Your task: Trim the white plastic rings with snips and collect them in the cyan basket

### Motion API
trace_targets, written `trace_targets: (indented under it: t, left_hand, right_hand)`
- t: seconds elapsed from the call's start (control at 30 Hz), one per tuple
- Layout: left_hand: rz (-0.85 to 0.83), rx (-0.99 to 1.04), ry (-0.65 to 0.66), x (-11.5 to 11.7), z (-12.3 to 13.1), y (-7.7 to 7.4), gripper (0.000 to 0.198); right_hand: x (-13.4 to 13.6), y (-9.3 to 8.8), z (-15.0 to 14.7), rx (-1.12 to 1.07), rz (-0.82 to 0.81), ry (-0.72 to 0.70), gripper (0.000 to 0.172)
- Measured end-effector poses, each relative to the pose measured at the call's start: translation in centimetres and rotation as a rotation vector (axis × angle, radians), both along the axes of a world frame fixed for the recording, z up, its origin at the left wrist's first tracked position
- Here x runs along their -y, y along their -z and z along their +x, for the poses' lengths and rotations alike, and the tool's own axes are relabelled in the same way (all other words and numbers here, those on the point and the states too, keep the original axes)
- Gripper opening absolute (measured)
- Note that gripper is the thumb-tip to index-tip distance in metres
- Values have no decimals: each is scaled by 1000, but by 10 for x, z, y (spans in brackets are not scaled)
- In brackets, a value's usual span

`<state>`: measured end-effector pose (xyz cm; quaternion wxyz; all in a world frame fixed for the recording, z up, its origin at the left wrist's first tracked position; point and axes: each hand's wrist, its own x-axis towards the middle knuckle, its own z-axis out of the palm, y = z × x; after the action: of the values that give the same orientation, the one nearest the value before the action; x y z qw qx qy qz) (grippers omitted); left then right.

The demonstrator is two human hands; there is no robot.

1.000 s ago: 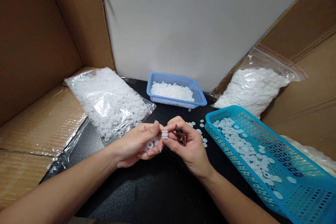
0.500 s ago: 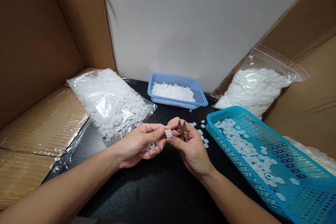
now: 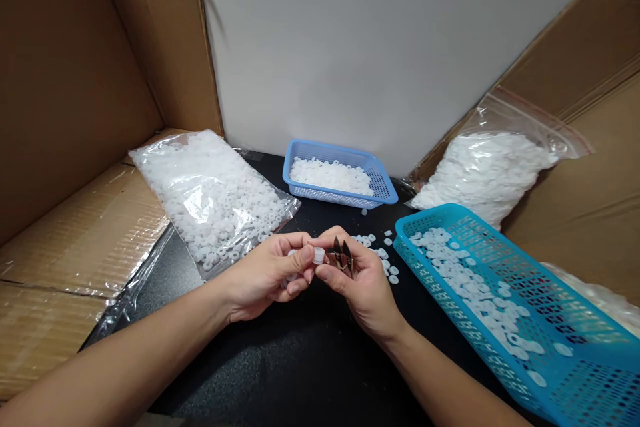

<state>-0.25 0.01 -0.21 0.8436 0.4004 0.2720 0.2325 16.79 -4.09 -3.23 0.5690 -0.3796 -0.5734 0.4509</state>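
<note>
My left hand point(image 3: 273, 277) is closed, pinching a small white plastic piece point(image 3: 319, 255) between thumb and finger. More white rings point(image 3: 291, 276) are tucked in its curled fingers, partly hidden. Close against it on the right, my right hand point(image 3: 367, 290) is closed around a small pair of nippers point(image 3: 343, 255). Their two dark pointed blades stick up between the fingers, slightly apart, while the handles are hidden in the palm. The right thumb and forefinger tips reach the side of the white piece; whether they grip it is unclear.
White rings fill a clear bag point(image 3: 215, 200) at left and a blue basket point(image 3: 345, 199) at the back. A teal basket point(image 3: 450, 287) at right holds white discs, with loose discs point(image 3: 384, 255) beside it. Another white-filled bag point(image 3: 493, 167) leans on the cardboard point(image 3: 575, 213).
The white piece, seen earlier as a short ridged stack, has turned and sits lower between the fingertips. The nippers have shifted slightly left and down with my right hand.
</note>
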Motion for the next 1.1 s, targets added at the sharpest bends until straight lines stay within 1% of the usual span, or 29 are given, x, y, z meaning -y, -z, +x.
trace_targets:
  t: [0.1, 0.17, 0.23, 0.3, 0.33, 0.37, 0.43, 0.5, 0.53, 0.57, 0.63, 0.7, 0.77, 0.83, 0.87, 0.93, 1.0, 1.1]
  left_hand:
    - [76, -53, -8, 1, 1, 2, 56]
    - [140, -109, -36, 0, 1, 2, 58]
    - [195, -191, -92, -5, 3, -4, 59]
    - [310, -322, -177, -16, 8, -16, 50]
    - [404, -402, -226, -25, 12, -23, 41]
    - [549, -513, -274, -36, 19, -32, 31]
    - [676, -582, -344, -65, 36, -48, 17]
    - [801, -648, -415, -97, 56, -58, 9]
    - [858, -683, -431, -112, 66, -60, 9]
    - [904, -716, -417, -126, 76, -61, 9]
    - [969, -767, -347, -147, 91, -59, 11]
    - [996, -792, -276, -161, 100, -56, 17]
    - [1002, -798, -248, -168, 102, -55, 21]
    - [999, -790, -257, -167, 100, -57, 23]
    - [995, -777, -270, -164, 97, -58, 24]
    - [987, -718, -293, -147, 87, -58, 29]
    - [956, -625, -264, -118, 73, -54, 38]
    - [826, -521, -110, -65, 46, -41, 49]
  right_hand:
    - [-1, 0, -1, 20, 29, 63, 20]
    - [-3, 0, -2, -16, 2, 164, 27]
    - [-6, 2, -1, -77, -41, 299, 37]
    - [-11, 4, 1, -122, -53, 421, 44]
    - [-14, 5, 3, -132, -42, 466, 46]
    - [-17, 7, 5, -138, -28, 500, 47]
    - [-23, 9, 9, -143, -6, 545, 50]
    - [-26, 10, 11, -138, 13, 562, 52]
    - [-28, 10, 11, -133, 22, 563, 53]
    - [-29, 10, 11, -126, 33, 562, 53]
    - [-30, 9, 10, -109, 58, 559, 52]
    - [-32, 8, 10, -85, 83, 559, 51]
    - [-33, 8, 10, -56, 103, 555, 49]
    - [-35, 8, 12, -28, 116, 541, 48]
    - [-35, 7, 13, -16, 123, 530, 48]
    - [-35, 5, 16, 3, 139, 504, 47]
    - [-33, 1, 18, 22, 162, 471, 44]
    - [-27, -6, 19, 63, 206, 384, 38]
